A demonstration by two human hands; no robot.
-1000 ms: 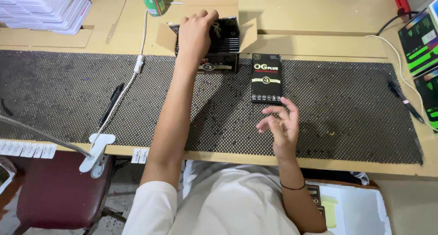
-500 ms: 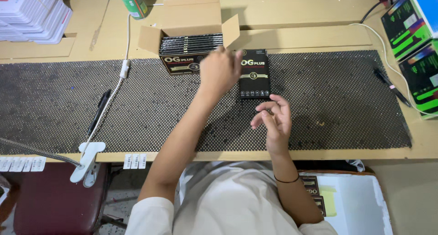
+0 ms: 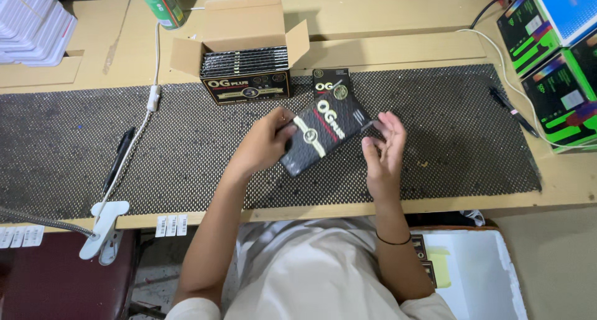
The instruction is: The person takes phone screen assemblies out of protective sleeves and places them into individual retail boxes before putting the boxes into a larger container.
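The left hand (image 3: 264,143) grips a flat black packet (image 3: 323,133) above the mesh mat (image 3: 93,146), the open right hand (image 3: 382,146) touching its three o'clock edge, the open carton (image 3: 245,59) at eleven o'clock.

A flat black packet (image 3: 323,133) with gold lettering (glossy, textured) tilts diagonally above the mat's middle, held at both ends.

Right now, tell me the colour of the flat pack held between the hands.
Black flat pack with a pale gold band; head view.
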